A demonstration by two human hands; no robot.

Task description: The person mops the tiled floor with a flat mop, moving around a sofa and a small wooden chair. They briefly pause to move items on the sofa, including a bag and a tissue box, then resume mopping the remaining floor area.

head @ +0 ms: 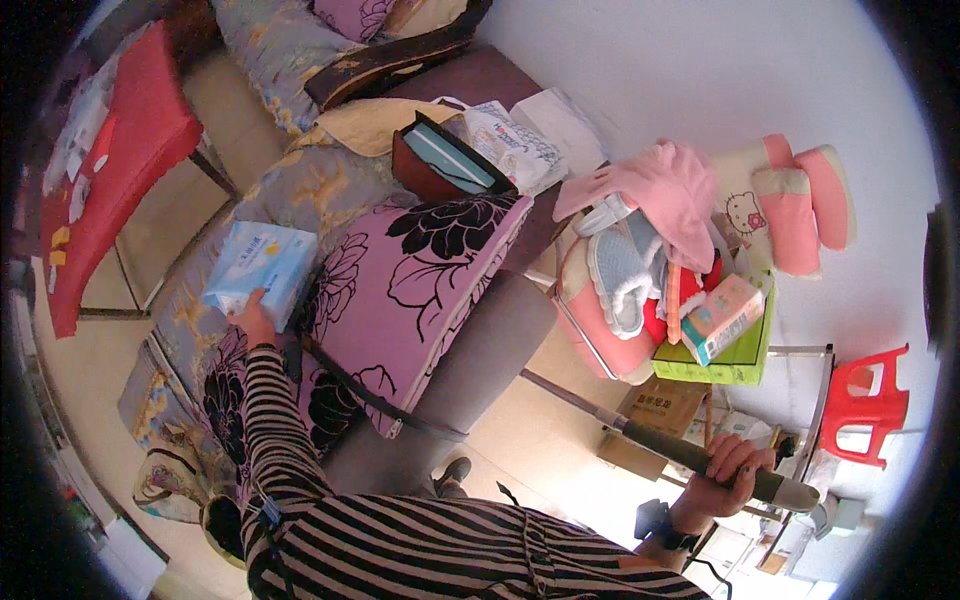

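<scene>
My left hand point(253, 321) grips the near edge of a blue and white soft pack of tissues point(262, 262), which lies on or just over the patterned sofa cover point(300, 187). A purple cushion with black flowers point(420, 277) is right beside the pack. My right hand point(731, 476) is wrapped around the thick end of a long grey pole point(667, 446). The pole slants away towards the grey sofa armrest point(480, 360), and its far end is hidden there. A dark strap point(360, 394) crosses the cushion near my left forearm.
A brown and teal box point(450, 161) stands behind the cushion. Slippers point(619, 281), a pink cloth point(667, 195) and a green box point(712, 367) are piled at the right. Beyond are cardboard boxes point(656, 409) and a red plastic stool point(866, 405). A red-covered table point(142, 142) stands at the left.
</scene>
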